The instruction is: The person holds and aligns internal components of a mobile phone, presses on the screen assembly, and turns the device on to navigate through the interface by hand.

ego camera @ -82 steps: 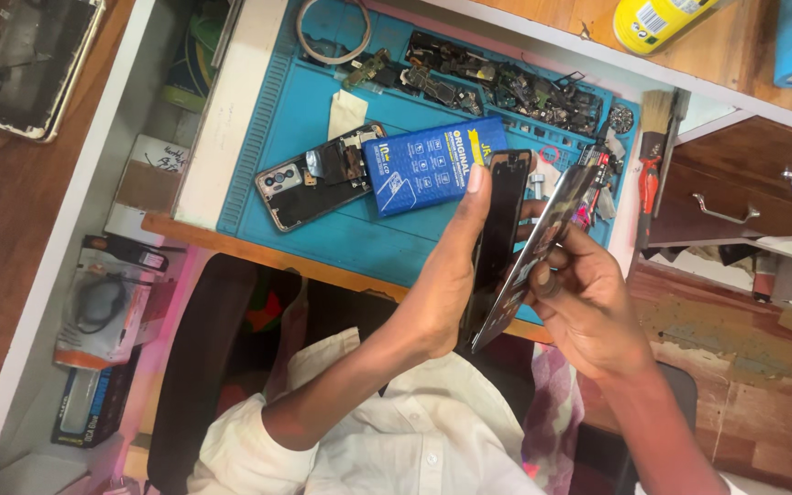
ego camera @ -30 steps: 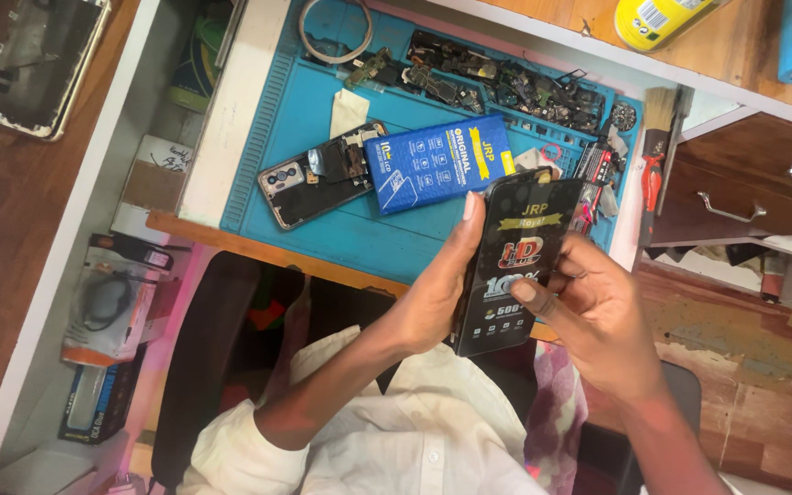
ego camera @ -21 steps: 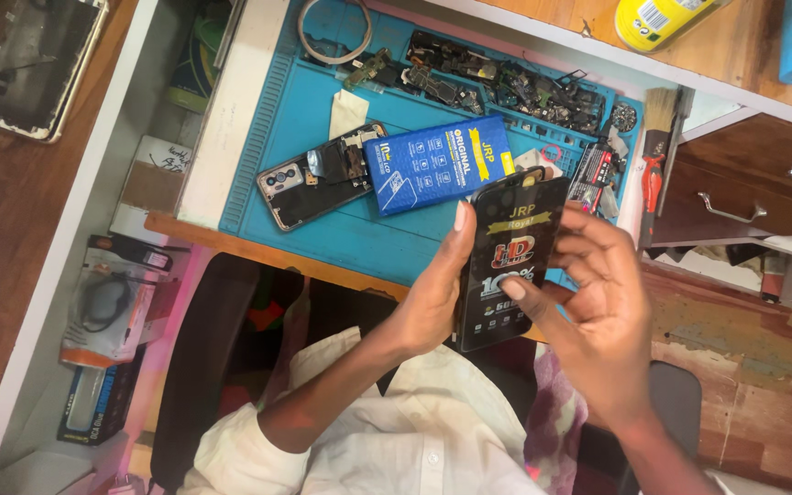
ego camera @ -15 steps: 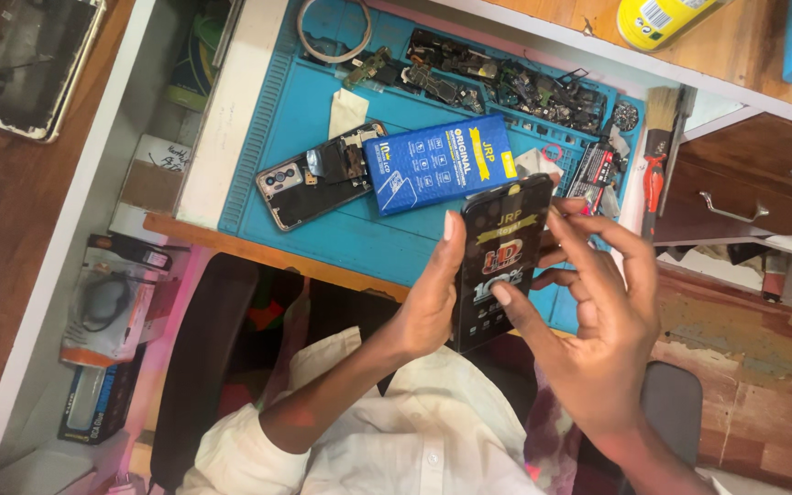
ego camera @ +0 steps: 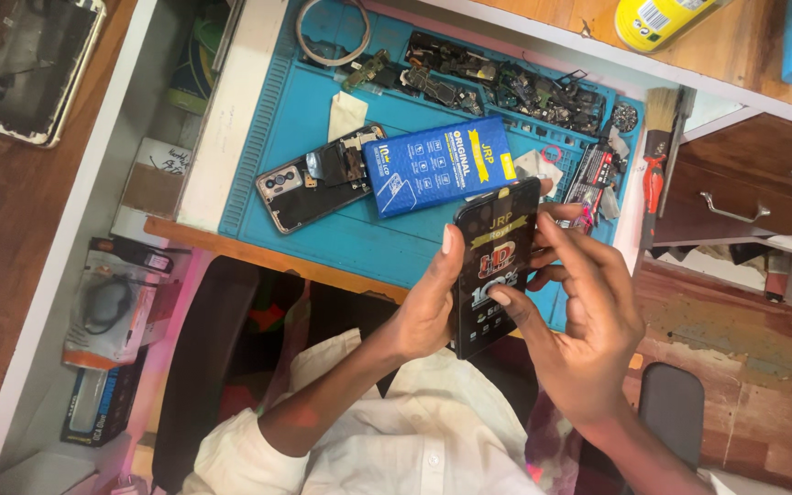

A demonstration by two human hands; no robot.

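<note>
Black packet (ego camera: 492, 266), flat and oblong with gold and red print on its face, held upright between both hands above the near edge of the table (ego camera: 231, 240). Left hand (ego camera: 428, 307): fingers clamped on the packet's left edge, thumb (ego camera: 446, 252) pressed along that edge, remaining fingers hidden behind the packet. Right hand (ego camera: 588, 316): fingers (ego camera: 556, 243) spread and clamped on the right edge, thumb tip (ego camera: 503, 299) resting on the printed face. Directly beyond the packet, on the blue work mat (ego camera: 323, 137), a blue box (ego camera: 439, 165) lies flat; its left end overlaps an opened phone (ego camera: 313, 179) lying with its internals exposed. Along the mat's far tray, a row of small dark phone parts (ego camera: 497, 82). At the mat's right end, a brush (ego camera: 660, 119) and a red-handled tool (ego camera: 653, 188), side by side. Right of these, a wooden drawer (ego camera: 735, 197) with metal handles. Far left, on the brown floor, a bare phone frame (ego camera: 34, 69)
</note>
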